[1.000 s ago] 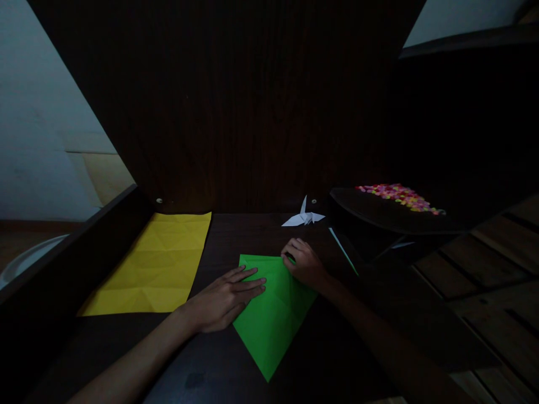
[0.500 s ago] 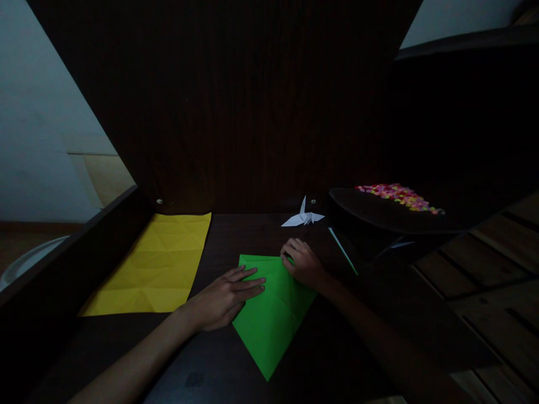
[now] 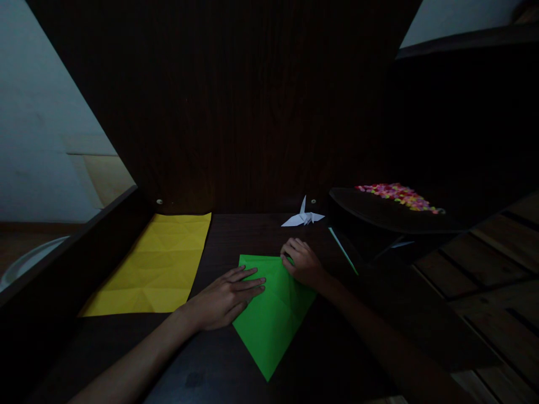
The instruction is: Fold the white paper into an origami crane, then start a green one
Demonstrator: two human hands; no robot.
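Observation:
A folded green paper (image 3: 272, 314) lies on the dark wooden table (image 3: 236, 230), its point toward me. My left hand (image 3: 223, 297) rests flat on the paper's left edge, fingers stretched to the right. My right hand (image 3: 304, 262) has its fingers curled onto the paper's upper right corner, pressing there. Whether it pinches the paper I cannot tell.
A creased yellow sheet (image 3: 155, 266) lies flat at the left. A small white paper crane (image 3: 303, 216) stands at the back. A dark tray (image 3: 379, 210) holding several small colourful pieces sits at the right, with a thin green strip (image 3: 343, 251) near it. A dark wooden panel rises behind.

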